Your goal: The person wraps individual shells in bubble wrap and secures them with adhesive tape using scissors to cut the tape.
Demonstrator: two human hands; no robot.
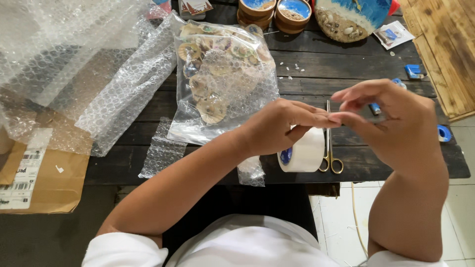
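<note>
My left hand (277, 127) and my right hand (393, 123) meet fingertip to fingertip above the near edge of a dark wooden table (346, 69). The left hand's fingers are pinched together. On the right hand the thumb and fingers curl inward with a small gap. Anything between the fingertips is too thin to see. Just under the hands lies a white roll of tape (303, 154), with gold-handled scissors (330, 155) beside it. A clear plastic bag (222, 79) filled with several painted shell pieces lies further back.
Sheets of bubble wrap (99, 74) cover the table's left side, with smaller pieces (161, 151) near the front edge. A brown cardboard parcel (44, 178) sits at lower left. Round painted wooden dishes (292, 12) stand at the back. Small blue items (413, 71) lie to the right.
</note>
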